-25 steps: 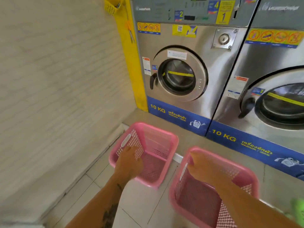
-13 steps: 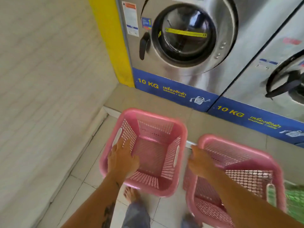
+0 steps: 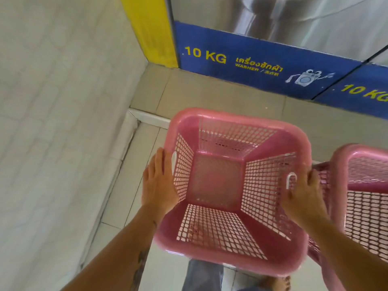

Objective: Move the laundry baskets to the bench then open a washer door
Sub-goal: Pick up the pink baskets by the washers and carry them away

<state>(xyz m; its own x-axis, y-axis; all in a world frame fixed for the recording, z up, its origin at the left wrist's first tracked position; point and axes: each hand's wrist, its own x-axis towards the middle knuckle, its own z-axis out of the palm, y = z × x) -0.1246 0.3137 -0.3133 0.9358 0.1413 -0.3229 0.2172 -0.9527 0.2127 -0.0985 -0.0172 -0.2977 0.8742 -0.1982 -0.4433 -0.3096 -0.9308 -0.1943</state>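
An empty pink mesh laundry basket point(image 3: 231, 114) fills the middle of the view, held above the floor tiles and my feet. My left hand point(image 3: 159, 185) grips its left rim beside a white handle slot. My right hand point(image 3: 304, 196) grips the right rim next to the other white handle. A second pink laundry basket point(image 3: 344, 158) stands right of it, touching or nearly touching, cut off by the frame edge. Only the steel lower front of the washer point(image 3: 273, 15) and its blue "10 KG" panel point(image 3: 231, 59) show; its door is out of view.
A pale tiled wall point(image 3: 52, 122) runs close along the left. A yellow pillar point(image 3: 151, 28) stands in the corner beside the washer. The washers sit on a raised beige step point(image 3: 210, 91). A second washer's blue panel point(image 3: 361, 91) is at far right.
My right hand left the right basket and took the left basket's right rim. The left basket has come up closer to me. The view tilted down, so the washer doors went out of sight.
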